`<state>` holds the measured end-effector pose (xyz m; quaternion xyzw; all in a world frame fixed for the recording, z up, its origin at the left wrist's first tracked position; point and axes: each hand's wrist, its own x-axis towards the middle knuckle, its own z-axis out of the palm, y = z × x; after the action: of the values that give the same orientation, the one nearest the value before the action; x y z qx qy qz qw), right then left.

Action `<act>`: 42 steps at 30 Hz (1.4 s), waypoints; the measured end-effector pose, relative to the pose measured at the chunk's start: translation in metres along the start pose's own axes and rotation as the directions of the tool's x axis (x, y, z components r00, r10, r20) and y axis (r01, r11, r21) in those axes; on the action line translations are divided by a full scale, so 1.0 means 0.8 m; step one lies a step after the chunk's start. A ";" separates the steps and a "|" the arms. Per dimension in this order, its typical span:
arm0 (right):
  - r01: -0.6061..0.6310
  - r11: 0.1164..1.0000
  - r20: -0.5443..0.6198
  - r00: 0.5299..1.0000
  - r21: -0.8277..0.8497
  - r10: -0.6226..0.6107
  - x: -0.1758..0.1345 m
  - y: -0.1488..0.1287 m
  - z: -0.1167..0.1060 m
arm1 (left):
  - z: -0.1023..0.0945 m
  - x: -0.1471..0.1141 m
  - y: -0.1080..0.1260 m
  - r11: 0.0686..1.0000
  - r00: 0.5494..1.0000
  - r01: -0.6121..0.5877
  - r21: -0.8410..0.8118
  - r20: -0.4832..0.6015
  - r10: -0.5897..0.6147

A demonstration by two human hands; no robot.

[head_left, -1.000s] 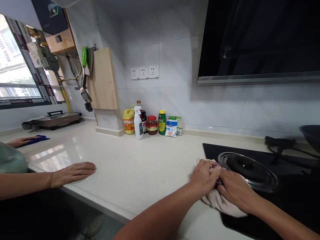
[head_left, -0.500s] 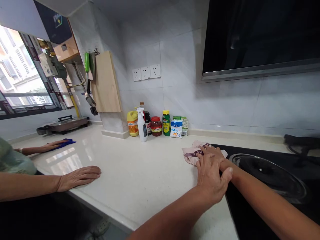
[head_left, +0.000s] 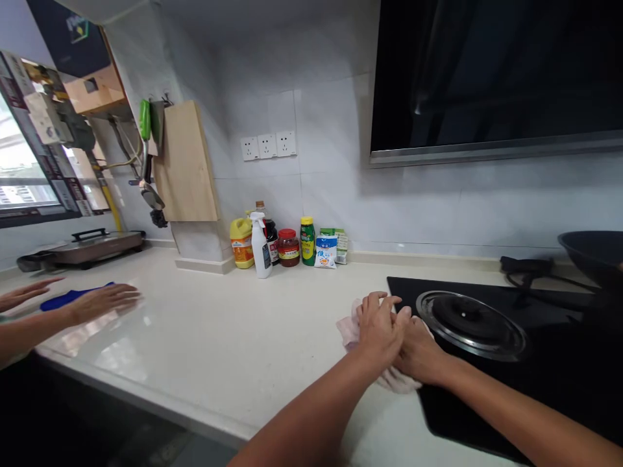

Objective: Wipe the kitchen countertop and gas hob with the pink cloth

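A pale pinkish cloth (head_left: 400, 381) lies bunched on the white countertop, at the left edge of the black cooktop. My right hand (head_left: 419, 350) presses down on it, its fingers partly hidden under my other hand. Laid across the knuckles of the right hand is my left hand (head_left: 379, 329), its fingers loosely bent and apart over the cloth. Close by on the right, a round lid (head_left: 471, 324) with a metal rim rests on the black cooktop (head_left: 462, 402).
A co-worker's hands (head_left: 100, 305) are by a blue cloth (head_left: 73, 298) at the left. Along the wall stand a spray bottle (head_left: 261, 250), a red-lidded jar (head_left: 289, 250), a green bottle (head_left: 307, 243) and packets (head_left: 326, 251). A wok (head_left: 596, 253) sits far right.
My hands and the cloth have come nearer along the cooktop's left edge. The co-worker's near hand has moved farther back, beside the blue cloth. The view has turned right, bringing in the wok.
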<state>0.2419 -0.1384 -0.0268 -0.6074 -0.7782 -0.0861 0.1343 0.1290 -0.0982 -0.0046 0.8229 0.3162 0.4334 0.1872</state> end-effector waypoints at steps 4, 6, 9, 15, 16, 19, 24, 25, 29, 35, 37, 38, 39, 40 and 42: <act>-0.025 0.996 0.052 0.998 0.088 0.020 -0.082 -0.042 -0.030 | 0.000 -0.004 0.002 1.000 0.999 0.001 -0.007 0.047 -0.001; 0.016 0.992 0.078 0.997 0.125 -0.026 -0.121 -0.048 -0.037 | 0.000 -0.007 0.004 1.000 0.997 -0.014 -0.010 0.082 0.015; -0.001 0.991 0.073 0.997 0.131 -0.009 -0.168 -0.028 -0.035 | 0.003 -0.011 0.007 0.999 0.991 -0.043 -0.013 0.130 0.045; -0.189 0.979 0.024 0.982 0.070 0.188 -0.190 0.034 -0.024 | 0.007 -0.022 0.014 0.994 0.972 -0.092 -0.062 0.213 0.103; -0.197 0.978 0.019 0.980 0.063 0.197 -0.184 0.041 -0.023 | 0.007 -0.023 0.015 0.993 0.969 -0.098 -0.069 0.222 0.111; -0.192 0.981 -0.026 0.981 0.029 0.193 -0.153 0.054 -0.015 | 0.009 -0.025 0.014 0.991 0.961 -0.112 -0.078 0.245 0.128; -0.206 0.978 -0.053 0.977 -0.033 0.204 -0.082 0.073 -0.006 | 0.015 -0.024 0.007 0.991 0.944 -0.120 -0.054 0.304 0.131; -0.206 0.978 -0.039 0.978 -0.041 0.205 -0.068 0.076 -0.006 | 0.015 -0.024 0.006 0.991 0.940 -0.127 -0.048 0.314 0.136; -0.238 0.969 0.040 0.970 -0.064 0.241 -0.021 0.087 -0.006 | 0.017 -0.022 0.001 0.991 0.934 -0.137 0.002 0.334 0.128; -0.404 0.911 0.082 0.908 -0.086 0.411 0.024 0.087 -0.002 | 0.018 -0.016 -0.003 0.992 0.943 -0.091 0.089 0.328 0.057; -0.434 0.897 0.083 0.894 -0.081 0.440 0.034 0.087 -0.002 | 0.017 -0.015 -0.003 0.991 0.943 -0.085 0.105 0.329 0.046; -0.444 0.892 0.084 0.889 -0.078 0.450 0.038 0.087 -0.002 | 0.016 -0.014 -0.003 0.991 0.943 -0.080 0.112 0.331 0.038; -0.453 0.888 0.084 0.885 -0.076 0.458 0.041 0.087 -0.003 | 0.016 -0.013 -0.003 0.990 0.942 -0.074 0.118 0.334 0.031; -0.459 0.886 0.082 0.882 -0.075 0.464 0.043 0.086 -0.004 | 0.015 -0.012 -0.003 0.990 0.941 -0.071 0.122 0.337 0.026; -0.458 0.886 0.074 0.884 -0.071 0.462 0.041 0.084 -0.007 | 0.014 -0.010 -0.003 0.989 0.940 -0.070 0.127 0.340 0.022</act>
<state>0.2998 -0.0929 -0.0134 -0.7810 -0.6147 -0.0450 0.1005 0.1339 -0.1028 -0.0168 0.9030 0.2892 0.2675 0.1713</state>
